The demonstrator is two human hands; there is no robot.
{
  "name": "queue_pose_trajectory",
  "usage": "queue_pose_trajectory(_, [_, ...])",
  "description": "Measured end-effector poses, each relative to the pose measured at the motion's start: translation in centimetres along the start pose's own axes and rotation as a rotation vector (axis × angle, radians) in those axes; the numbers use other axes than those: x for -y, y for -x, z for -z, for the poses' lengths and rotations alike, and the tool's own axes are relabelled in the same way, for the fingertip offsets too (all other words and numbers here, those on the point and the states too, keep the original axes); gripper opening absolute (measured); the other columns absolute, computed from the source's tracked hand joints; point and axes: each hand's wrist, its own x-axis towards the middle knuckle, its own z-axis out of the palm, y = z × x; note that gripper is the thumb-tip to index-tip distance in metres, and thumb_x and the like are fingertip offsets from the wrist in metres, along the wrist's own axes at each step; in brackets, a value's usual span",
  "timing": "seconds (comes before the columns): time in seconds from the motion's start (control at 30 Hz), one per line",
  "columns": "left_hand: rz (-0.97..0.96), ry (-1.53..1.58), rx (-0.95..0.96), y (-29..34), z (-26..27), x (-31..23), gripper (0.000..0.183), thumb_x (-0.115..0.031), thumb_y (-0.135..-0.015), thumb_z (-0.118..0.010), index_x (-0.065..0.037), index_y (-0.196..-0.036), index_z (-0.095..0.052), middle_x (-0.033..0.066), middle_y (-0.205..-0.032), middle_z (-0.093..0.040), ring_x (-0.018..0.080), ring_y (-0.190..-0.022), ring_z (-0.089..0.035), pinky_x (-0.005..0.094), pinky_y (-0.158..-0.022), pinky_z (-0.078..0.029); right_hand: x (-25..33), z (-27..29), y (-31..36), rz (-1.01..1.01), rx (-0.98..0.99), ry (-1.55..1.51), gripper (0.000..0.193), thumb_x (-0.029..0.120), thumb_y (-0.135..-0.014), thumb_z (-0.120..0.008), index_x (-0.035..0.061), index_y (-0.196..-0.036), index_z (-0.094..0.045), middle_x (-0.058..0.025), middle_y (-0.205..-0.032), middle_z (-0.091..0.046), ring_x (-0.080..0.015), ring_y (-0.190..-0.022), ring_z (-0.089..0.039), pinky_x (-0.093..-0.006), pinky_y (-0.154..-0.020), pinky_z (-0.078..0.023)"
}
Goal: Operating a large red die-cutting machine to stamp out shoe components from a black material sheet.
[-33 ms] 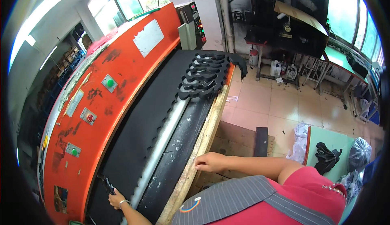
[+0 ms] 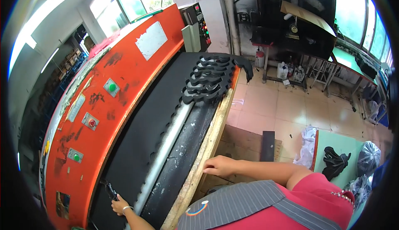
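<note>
At the lower left, my left hand [image 2: 120,205], with a pale band at its wrist, closes on the near end of a dark, shiny handle-like piece [image 2: 111,191]. That piece lies over the black sheet [image 2: 137,134], close to the machine's orange panel [image 2: 95,101]; its exact kind is unclear. My right hand [image 2: 220,166] is curled in a loose fist beside the wooden rail [image 2: 199,157], and nothing shows in it. Further along the bed, wavy-edged cutting dies [image 2: 208,78], black with pale insides, stand in a row. A pale strip with a scalloped edge [image 2: 166,147] runs from them toward me.
Green and red buttons [image 2: 91,121] sit on the orange panel. A control box [image 2: 195,26] stands at its far end. To the right are a pale green table [image 2: 347,149] with a black bundle [image 2: 335,161] and plastic bags [image 2: 368,157], and a black bench [image 2: 299,43] further back.
My right hand has shifted slightly to the right along the rail. The left hand stays at the dark piece, and the dies have not moved.
</note>
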Motion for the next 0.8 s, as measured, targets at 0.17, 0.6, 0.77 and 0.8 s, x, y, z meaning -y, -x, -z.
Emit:
queue_pose_trajectory(0.17, [0.086, -0.089, -0.015, -0.1, -0.7, 0.4, 0.053, -0.054, -0.087, -0.055, -0.011, -0.117, -0.059, 0.0089, -0.114, -0.057, 0.0291, -0.110, -0.054, 0.0560, -0.085, -0.044, -2.3, 3.6, 4.1, -0.268, -0.102, -0.086, 0.028, 0.031, -0.091, -0.056, 0.0053, -0.100, -0.064, -0.0139, -0.092, -0.068, -0.0284, -0.084, -0.065, -0.0372, -0.075, -0.050])
queue_pose_trajectory(0.6, [-0.799, 0.484, -0.152, 10.1, -0.9, -22.5, 0.036, -0.026, -0.072, -0.074, 0.001, -0.093, -0.063, 0.0124, -0.085, -0.058, 0.0340, -0.086, -0.055, 0.0449, -0.074, -0.043, -7.6, 16.6, 1.0, -0.245, 0.001, 0.133, 0.027, 0.030, -0.092, -0.056, 0.0062, -0.102, -0.062, -0.0142, -0.095, -0.065, -0.0308, -0.087, -0.063, -0.0387, -0.075, -0.050])
queue_pose_trajectory(0.77, [-1.327, 0.738, -0.022, 15.8, 0.8, -38.6, 0.040, -0.031, -0.065, -0.079, -0.008, -0.094, -0.064, 0.0078, -0.087, -0.059, 0.0282, -0.092, -0.055, 0.0453, -0.092, -0.034, -7.9, 24.1, -5.0, -0.095, -0.203, 0.370, 0.033, 0.028, -0.086, -0.064, 0.0069, -0.111, -0.059, -0.0138, -0.105, -0.060, -0.0313, -0.098, -0.059, -0.0380, -0.082, -0.050])
queue_pose_trajectory(0.8, [-1.434, 0.739, 0.061, 17.7, 2.2, -41.9, 0.042, -0.032, -0.063, -0.079, -0.008, -0.095, -0.064, 0.0070, -0.088, -0.059, 0.0272, -0.093, -0.055, 0.0460, -0.096, -0.032, -8.3, 25.8, -5.7, -0.060, -0.257, 0.401, 0.040, 0.026, -0.082, -0.068, 0.0076, -0.116, -0.058, -0.0138, -0.112, -0.059, -0.0318, -0.105, -0.057, -0.0381, -0.086, -0.048])
